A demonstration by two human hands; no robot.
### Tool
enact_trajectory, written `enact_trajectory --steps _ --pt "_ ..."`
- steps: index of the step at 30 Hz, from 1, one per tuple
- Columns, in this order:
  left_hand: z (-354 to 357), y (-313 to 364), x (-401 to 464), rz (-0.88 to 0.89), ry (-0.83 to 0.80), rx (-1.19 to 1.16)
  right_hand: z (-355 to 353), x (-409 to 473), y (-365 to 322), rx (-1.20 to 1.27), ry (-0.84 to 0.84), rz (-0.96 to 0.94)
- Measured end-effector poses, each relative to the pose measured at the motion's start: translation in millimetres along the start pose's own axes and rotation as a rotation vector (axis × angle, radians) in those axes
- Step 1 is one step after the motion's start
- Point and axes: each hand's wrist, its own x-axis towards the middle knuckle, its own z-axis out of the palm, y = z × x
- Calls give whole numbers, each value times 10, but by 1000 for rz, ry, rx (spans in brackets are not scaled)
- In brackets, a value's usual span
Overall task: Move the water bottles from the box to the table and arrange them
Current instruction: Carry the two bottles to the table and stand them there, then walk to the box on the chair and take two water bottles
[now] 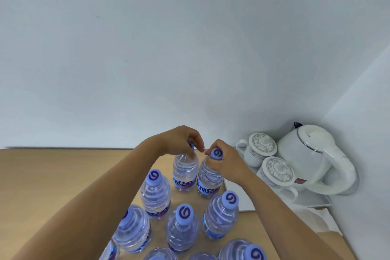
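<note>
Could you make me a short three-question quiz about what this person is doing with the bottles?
1. True or false: each hand grips the cap of a separate water bottle.
2. What stands to the right of the bottles? A) a laptop B) a white kettle with two lidded cups C) a plant
3. What colour are the bottle caps?

Key:
1. True: the left hand holds the far-left bottle and the right hand holds the bottle beside it, both standing on the table.
2. B: the kettle and cups sit on a white tray.
3. Purple-blue.
</note>
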Motion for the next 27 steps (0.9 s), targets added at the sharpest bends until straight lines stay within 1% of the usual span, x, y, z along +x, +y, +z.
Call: enact_trajectory --steps 5,8,10,12,14,17,19,22,25,27 --pt "37 117 -7 -19 34 123 -163 -106 -142 -74 -45 24" --pt "85 334 -35 -10 96 308 -381 -284 -249 -76 31 22" --pt "199 558 -66 38 150 414 -537 -511 -260 -49 103 29" --pt "447 832 -106 94 186 467 -704 -855 -192 -58 175 48" --pt "783 1114 -167 156 177 530 -862 -1258 -72 -89 234 87" --pt "1499 1584 -246 279 102 602 -1147 -2068 206 -123 328 177" --pt "2065 1862 -307 373 35 624 -1318 -2672 435 -135 377 279" --pt "3065 2231 -440 523 -126 665 -1521 -3735 812 -162 470 468" --pt "3967 2502 -601 603 -297 699 -1612 -4714 1131 -153 571 647" --pt "4512 2700 -709 651 -372 704 -1665 -5303 1296 -175 614 756"
